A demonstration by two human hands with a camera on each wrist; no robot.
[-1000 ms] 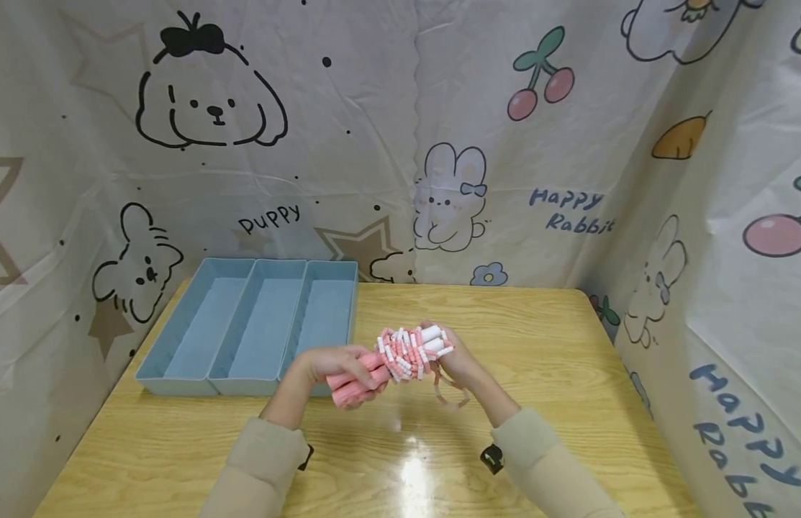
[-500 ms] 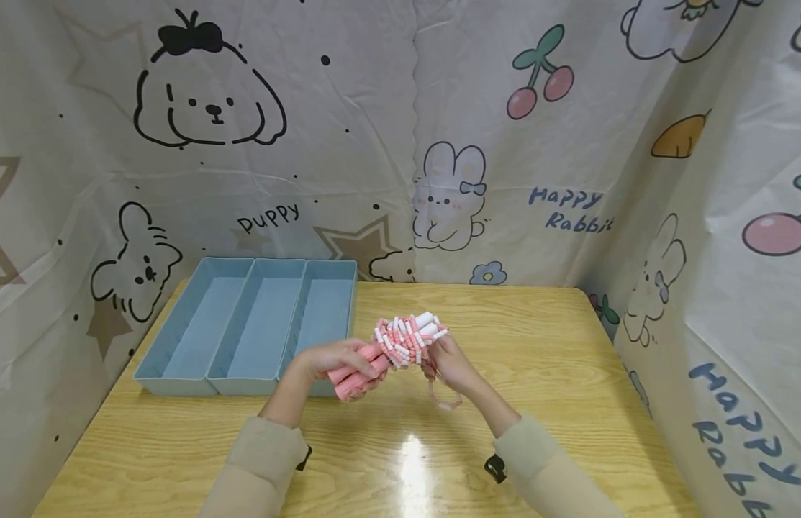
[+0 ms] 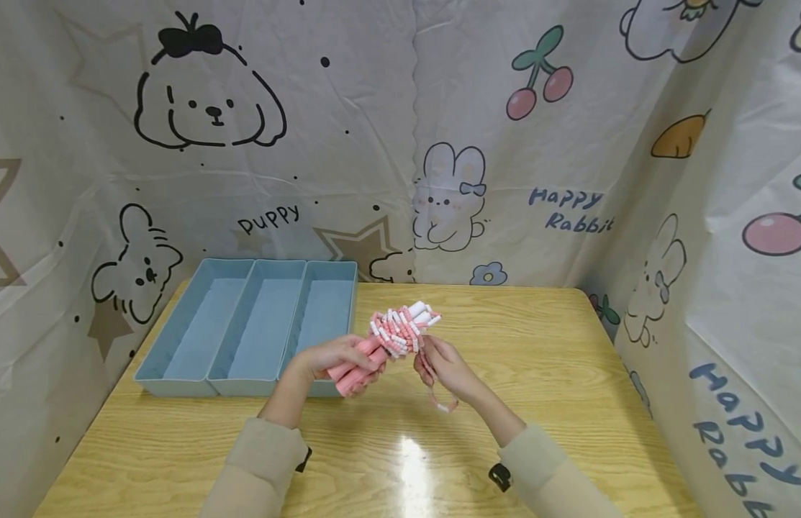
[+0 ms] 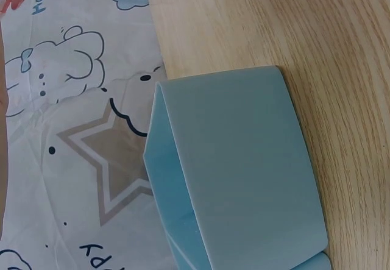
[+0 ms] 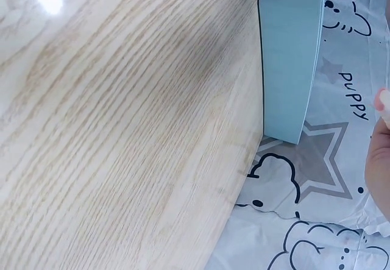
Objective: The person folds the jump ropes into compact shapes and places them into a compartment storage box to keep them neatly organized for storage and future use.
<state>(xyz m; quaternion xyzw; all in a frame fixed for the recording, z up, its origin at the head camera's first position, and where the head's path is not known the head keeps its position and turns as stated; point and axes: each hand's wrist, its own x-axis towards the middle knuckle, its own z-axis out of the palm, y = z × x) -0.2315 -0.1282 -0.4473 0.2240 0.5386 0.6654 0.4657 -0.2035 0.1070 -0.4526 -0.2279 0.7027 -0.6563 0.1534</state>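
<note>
A pink-and-white beaded jump rope (image 3: 398,332) is wound in several turns around its paired handles, over the table. My left hand (image 3: 337,355) grips the pink handle ends (image 3: 353,375). The white ends (image 3: 421,311) stick out past the windings, tilted up and to the right. My right hand (image 3: 447,365) pinches the rope at the right side of the windings, and a loose loop (image 3: 447,406) hangs below those fingers. The left wrist view catches only a pink bit of the rope in its top left corner. In the right wrist view, part of my right hand (image 5: 380,169) shows at the edge.
A light blue tray (image 3: 210,385) with three compartments stands at the left of the wooden table (image 3: 523,324), just behind my left hand. A printed cloth (image 3: 348,108) hangs along the back and both sides.
The wound rope's white end has swung up and a little left. My right hand has come out from behind the bundle to its lower right side, the loose loop hanging with it.
</note>
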